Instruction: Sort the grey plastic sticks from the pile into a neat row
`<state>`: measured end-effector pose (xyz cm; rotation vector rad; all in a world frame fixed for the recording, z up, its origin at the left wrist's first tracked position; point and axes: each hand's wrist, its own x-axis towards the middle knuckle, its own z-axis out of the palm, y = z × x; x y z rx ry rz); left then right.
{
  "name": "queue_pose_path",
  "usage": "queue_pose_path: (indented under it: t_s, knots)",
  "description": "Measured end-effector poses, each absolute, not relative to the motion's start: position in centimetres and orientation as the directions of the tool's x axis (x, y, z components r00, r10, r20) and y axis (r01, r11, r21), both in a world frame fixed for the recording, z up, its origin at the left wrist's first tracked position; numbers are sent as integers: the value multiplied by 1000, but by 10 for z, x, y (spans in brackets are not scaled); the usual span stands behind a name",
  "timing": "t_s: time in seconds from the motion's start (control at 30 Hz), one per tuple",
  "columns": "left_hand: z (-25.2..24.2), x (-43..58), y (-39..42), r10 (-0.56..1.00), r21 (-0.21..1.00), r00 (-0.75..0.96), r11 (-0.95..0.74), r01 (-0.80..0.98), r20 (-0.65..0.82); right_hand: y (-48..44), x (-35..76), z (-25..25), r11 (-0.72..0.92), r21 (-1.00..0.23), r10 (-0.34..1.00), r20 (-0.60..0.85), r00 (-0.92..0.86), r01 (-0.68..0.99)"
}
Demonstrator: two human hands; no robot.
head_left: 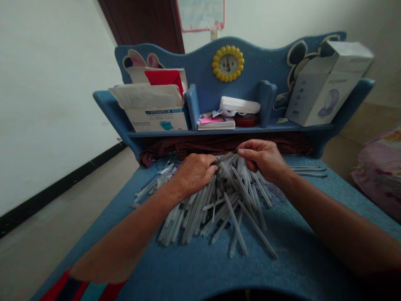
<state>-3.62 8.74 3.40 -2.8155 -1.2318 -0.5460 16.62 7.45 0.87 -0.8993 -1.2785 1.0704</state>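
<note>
A loose heap of several grey plastic pen tubes (219,205) lies fanned across the blue desk (194,267). My left hand (194,172) is curled in a fist over the heap's far left part, gripping one end of a single grey tube (226,157). My right hand (263,158) pinches the other end of that same tube with thumb and fingers, just above the pile. Both forearms reach in from the near edge.
A blue shelf unit (225,130) backs the desk, with a yellow clock (228,63), a white box of masks (156,113), stacked papers (216,122), a red tin (246,120) and a grey carton (322,88). Red checked cloth (194,145) lies under the shelf. A few tubes (308,171) lie at the right.
</note>
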Motion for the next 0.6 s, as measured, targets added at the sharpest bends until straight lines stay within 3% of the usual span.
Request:
queue_pose_path:
  t_s: [0.6]
  knots:
    - [36,-35,84,684,114,663,-717,688,304,73,165,9,312,-950,950,313,-21,-23]
